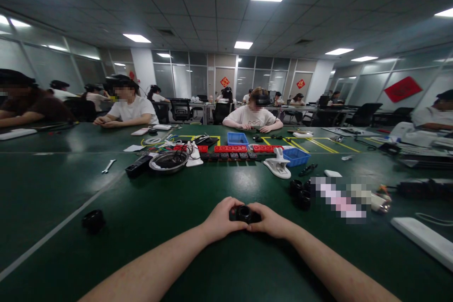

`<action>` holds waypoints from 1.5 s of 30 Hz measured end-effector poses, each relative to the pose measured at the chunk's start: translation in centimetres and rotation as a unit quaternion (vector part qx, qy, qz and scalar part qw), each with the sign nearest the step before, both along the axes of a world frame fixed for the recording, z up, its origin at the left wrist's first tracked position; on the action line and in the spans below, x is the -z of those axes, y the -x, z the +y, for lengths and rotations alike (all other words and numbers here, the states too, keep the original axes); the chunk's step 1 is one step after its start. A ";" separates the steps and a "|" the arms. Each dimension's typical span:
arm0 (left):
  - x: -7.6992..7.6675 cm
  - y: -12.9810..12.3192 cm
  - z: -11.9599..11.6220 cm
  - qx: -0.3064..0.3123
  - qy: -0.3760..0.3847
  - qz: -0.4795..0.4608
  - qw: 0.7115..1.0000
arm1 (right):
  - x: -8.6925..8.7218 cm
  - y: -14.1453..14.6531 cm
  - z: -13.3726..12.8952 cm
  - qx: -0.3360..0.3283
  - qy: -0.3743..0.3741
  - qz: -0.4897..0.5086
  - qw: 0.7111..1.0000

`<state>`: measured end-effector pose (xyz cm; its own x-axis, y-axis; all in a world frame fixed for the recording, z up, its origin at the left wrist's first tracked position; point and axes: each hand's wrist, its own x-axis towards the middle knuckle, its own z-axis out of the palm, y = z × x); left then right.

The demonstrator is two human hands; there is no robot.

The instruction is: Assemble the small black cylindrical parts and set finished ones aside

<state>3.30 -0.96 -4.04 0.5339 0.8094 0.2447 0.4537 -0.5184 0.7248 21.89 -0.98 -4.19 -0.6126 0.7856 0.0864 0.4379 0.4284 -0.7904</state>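
Observation:
Both of my hands meet around a small black round part [244, 212] with a ring-like opening on top, near the middle of the green table. My left hand [224, 219] is closed on its left side, and a tiny spot of red shows by the fingers. From the other side my right hand [269, 221] grips it, thumb and fingers curled. The part's lower portion is hidden by my hands. A similar black part [93, 221] sits alone to the left, and several more black parts [303, 199] cluster to the right.
Beyond my hands stand a metal bowl [169, 162], a white clip base [278, 165], blue trays [296, 156] and red and black strips [235, 156]. A wrench [108, 166] lies left. A white bar [424, 240] lies right. A co-worker [253, 115] sits opposite.

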 end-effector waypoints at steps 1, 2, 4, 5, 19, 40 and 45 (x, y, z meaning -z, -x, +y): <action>0.0 0.0 0.0 -0.002 0.002 0.000 1.000 | 0.0 0.0 0.0 0.005 0.000 -0.002 1.000; -0.1 0.0 -0.1 -0.003 0.006 -0.001 1.000 | 0.1 0.0 0.0 0.010 -0.002 -0.005 1.000; -0.1 -0.1 -0.1 -0.006 0.014 -0.005 1.000 | 0.1 0.0 0.0 0.023 -0.006 -0.012 1.000; -0.2 -0.1 -0.2 -0.008 0.019 -0.006 1.000 | 0.2 0.0 0.0 0.031 -0.008 -0.016 0.999; 0.7 -1.2 -0.5 -0.126 0.016 -0.017 0.992 | 1.2 2.5 -1.2 0.238 -0.183 -0.217 0.929; -0.5 0.1 -0.4 0.022 -0.032 0.000 0.999 | -0.1 0.0 -0.1 0.017 -0.021 -0.020 0.999; -0.6 0.0 -0.5 0.017 -0.037 -0.012 0.999 | 0.0 0.0 -0.2 0.041 -0.014 -0.027 0.999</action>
<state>3.26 -1.44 -3.42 0.5543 0.7702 0.3156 0.4185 -0.5856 0.6943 21.89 -1.14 -4.19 -0.5503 0.8313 0.0785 0.5137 0.4111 -0.7531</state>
